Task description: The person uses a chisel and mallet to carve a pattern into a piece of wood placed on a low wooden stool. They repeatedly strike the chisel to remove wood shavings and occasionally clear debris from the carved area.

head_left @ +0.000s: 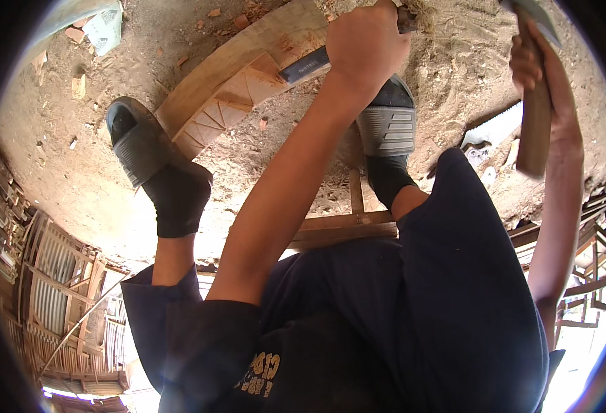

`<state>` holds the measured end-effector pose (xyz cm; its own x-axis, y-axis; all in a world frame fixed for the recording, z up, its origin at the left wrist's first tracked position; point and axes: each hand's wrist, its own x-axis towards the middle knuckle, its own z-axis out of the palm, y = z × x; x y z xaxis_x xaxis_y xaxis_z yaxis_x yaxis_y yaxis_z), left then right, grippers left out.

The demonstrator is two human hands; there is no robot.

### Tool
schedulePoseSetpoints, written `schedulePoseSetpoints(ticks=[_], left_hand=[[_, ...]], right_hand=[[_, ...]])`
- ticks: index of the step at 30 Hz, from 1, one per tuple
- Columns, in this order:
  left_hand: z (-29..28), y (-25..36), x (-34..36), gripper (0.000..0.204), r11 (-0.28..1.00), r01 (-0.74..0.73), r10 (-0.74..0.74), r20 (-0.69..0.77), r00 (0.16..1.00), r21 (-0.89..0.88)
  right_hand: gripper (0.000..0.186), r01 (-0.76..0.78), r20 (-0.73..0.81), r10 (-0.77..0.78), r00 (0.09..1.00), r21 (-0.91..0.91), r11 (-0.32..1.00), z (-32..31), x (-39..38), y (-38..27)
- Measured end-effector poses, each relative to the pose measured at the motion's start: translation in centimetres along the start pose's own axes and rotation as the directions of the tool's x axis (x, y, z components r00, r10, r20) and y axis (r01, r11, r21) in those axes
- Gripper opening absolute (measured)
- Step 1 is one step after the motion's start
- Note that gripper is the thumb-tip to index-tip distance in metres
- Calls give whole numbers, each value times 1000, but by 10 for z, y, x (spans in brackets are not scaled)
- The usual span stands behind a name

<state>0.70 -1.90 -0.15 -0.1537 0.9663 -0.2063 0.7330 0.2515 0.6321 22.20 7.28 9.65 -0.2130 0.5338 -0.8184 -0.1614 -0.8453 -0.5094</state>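
My left hand is closed in a fist around a chisel. The chisel's dark flat blade reaches left onto a thick, curved wooden plank, and its worn handle end pokes out past my fist. Pencil-like lines and a freshly cut patch mark the plank's near edge. Raised at the far right, my right hand grips a hammer with a broad wooden handle and a curved metal head. The hammer is well apart from the chisel.
My sandalled left foot is beside the plank's near end, my right foot below my left fist. A handsaw lies on the dirt floor at right. A wooden frame is under me; brick bits and a pale plastic scrap lie upper left.
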Motion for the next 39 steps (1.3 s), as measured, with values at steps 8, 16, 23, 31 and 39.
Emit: schedulePoseSetpoints(ticks=[8, 16, 23, 31, 39], left_hand=[[-14, -3, -13, 28, 997, 72, -72, -17, 997, -7], [-40, -12, -31, 32, 936, -216, 165, -197, 966, -279], [-108, -44, -81, 19, 787, 15, -167, -190, 968, -617], [-207, 4, -51, 27, 865, 493, -493, 33, 870, -94], [-134, -95, -96, 54, 887, 90, -187, 174, 967, 453]], right_hand=[[40, -384, -167, 346, 923, -454, 804, 67, -59, 22], [33, -294, -244, 207, 947, -405, 866, 57, -38, 20], [32, -268, -273, 181, 945, -328, 906, 36, -30, 26], [33, -297, -147, 268, 952, -241, 924, 17, -21, 49], [34, -214, 30, 224, 974, -199, 957, -1, -4, 65]])
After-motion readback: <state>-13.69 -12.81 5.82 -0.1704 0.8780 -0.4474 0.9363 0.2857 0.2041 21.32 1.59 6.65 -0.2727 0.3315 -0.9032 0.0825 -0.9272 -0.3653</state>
